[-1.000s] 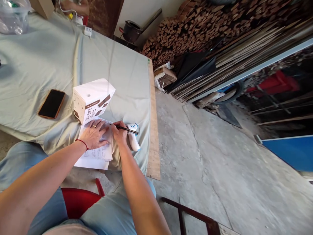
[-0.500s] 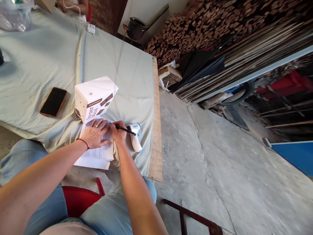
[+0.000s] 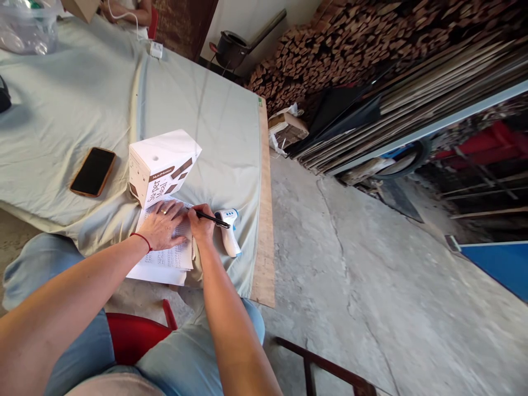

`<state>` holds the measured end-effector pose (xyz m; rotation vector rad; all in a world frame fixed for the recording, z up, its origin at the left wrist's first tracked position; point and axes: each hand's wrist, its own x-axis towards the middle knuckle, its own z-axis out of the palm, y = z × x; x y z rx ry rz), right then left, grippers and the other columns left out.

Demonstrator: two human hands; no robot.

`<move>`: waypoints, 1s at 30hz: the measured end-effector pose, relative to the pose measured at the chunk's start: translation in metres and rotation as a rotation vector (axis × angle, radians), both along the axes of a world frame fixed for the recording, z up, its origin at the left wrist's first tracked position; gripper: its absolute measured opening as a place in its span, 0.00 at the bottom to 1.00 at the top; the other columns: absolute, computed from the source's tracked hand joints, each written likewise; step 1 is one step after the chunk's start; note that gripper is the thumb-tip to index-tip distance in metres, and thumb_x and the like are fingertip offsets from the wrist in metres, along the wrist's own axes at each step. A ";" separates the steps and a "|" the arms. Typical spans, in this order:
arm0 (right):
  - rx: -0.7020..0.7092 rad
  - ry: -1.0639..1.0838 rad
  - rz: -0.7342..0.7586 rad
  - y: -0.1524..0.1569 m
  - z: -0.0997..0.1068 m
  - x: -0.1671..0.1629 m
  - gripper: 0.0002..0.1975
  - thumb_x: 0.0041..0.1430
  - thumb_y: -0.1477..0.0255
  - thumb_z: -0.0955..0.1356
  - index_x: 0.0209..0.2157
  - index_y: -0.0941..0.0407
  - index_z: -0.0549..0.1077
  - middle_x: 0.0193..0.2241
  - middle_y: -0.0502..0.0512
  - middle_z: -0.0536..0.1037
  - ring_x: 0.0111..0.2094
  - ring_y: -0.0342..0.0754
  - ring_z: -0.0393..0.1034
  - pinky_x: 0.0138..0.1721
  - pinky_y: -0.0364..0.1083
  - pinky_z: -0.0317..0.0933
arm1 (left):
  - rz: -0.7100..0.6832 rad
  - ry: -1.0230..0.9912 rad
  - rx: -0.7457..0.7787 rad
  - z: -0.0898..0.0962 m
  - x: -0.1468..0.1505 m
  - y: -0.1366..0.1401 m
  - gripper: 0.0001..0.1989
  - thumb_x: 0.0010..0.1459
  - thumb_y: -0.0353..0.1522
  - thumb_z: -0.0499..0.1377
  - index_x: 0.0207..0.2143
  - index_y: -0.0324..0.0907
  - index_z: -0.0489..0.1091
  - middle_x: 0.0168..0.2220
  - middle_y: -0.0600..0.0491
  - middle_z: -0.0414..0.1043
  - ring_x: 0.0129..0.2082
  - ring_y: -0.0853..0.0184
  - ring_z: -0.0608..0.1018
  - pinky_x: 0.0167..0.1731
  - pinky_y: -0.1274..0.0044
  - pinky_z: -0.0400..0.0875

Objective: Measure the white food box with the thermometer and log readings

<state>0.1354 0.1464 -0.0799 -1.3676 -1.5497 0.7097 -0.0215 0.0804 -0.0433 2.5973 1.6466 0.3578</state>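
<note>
I have the left hand (image 3: 162, 227) spread flat, gripping nothing, likely to steady the written sheets (image 3: 171, 258); the right hand (image 3: 201, 224) closes around a black pen (image 3: 219, 222).

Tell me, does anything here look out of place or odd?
Only small things: the papers under the left hand are stacked unevenly, the cloth is rumpled and leaves a strip of bare wood along its right side, and the concrete floor is cracked. I see no spill.
</note>
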 end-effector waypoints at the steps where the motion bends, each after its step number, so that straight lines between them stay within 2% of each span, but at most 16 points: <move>1: 0.002 0.003 -0.001 0.000 0.000 0.000 0.06 0.51 0.64 0.64 0.26 0.52 0.68 0.22 0.47 0.74 0.27 0.46 0.66 0.31 0.46 0.64 | 0.000 0.000 -0.003 0.000 0.000 0.000 0.33 0.62 0.48 0.61 0.62 0.38 0.67 0.68 0.41 0.60 0.69 0.48 0.60 0.67 0.57 0.52; 30: -0.002 -0.014 -0.025 0.000 0.001 -0.001 0.07 0.51 0.63 0.65 0.26 0.51 0.68 0.21 0.47 0.74 0.26 0.47 0.67 0.31 0.46 0.64 | -0.005 -0.014 -0.008 0.002 0.000 0.000 0.32 0.62 0.46 0.62 0.62 0.37 0.67 0.68 0.40 0.61 0.69 0.47 0.60 0.67 0.56 0.54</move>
